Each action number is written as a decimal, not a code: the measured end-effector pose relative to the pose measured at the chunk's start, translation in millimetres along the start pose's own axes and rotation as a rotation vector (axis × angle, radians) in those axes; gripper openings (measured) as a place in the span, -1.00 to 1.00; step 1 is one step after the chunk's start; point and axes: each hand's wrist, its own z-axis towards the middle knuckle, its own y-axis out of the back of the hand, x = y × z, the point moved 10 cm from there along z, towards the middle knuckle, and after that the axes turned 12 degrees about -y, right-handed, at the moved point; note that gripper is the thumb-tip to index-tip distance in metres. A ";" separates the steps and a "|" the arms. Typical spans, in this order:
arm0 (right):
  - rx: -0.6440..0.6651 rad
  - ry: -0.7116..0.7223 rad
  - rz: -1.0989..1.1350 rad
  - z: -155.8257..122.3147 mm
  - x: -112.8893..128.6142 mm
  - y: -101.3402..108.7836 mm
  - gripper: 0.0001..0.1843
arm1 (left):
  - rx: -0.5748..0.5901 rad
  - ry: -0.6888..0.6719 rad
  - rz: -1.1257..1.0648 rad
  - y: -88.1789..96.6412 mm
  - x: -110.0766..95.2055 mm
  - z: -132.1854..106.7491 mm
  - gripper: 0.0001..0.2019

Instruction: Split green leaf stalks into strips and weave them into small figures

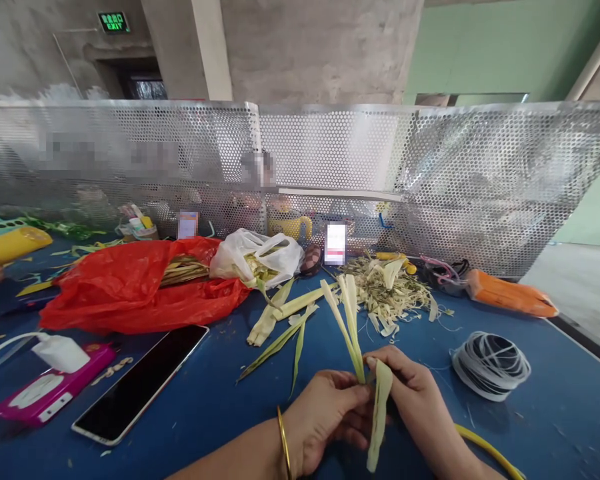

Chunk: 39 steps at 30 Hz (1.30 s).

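My left hand (330, 417) comes in from the lower left, palm turned inward and wrist slightly bent, with a thin gold bangle (283, 443) on the forearm just behind it. Its thumb and fingers are closed together, pinching the base of a few pale green leaf strips (351, 320). My right hand (415, 393) reaches in from the lower right. Its thumb and forefinger are pressed on the same strips just beside my left fingertips, so both hands meet at one spot low over the blue table (220, 413).

The strips stand up and fan away from me above the pinch. One broader strip (380, 413) hangs down between my hands, its tip near the table edge.

More loose leaves (280, 320) lie on the table just beyond my hands. A heap of leaf trimmings (387, 287) sits farther back, towards the perforated metal screen (330, 153). To my right, well apart from my hand, is a coil of white cord (490, 365), and a yellow tube (485, 450) passes under my right forearm. To my left lie a black phone (140, 383), a pink device with a white plug (50, 393) on it, and a red plastic bag (135, 287) with leaves inside. A white plastic bag (257, 257) rests against the red one.
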 end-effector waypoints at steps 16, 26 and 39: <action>0.107 -0.573 0.830 2.5 -48.9 -8.6 -0.85 | -0.064 0.017 -0.041 15.6 -8.6 1.3 -0.75; -0.283 -0.011 0.325 -1.3 -1.1 43.6 -0.78 | -0.091 -0.006 0.102 17.3 -10.2 1.0 -0.81; -0.071 0.209 -0.198 -15.2 23.5 1.5 -0.78 | -0.079 -0.075 0.289 9.4 -10.5 -1.1 -0.73</action>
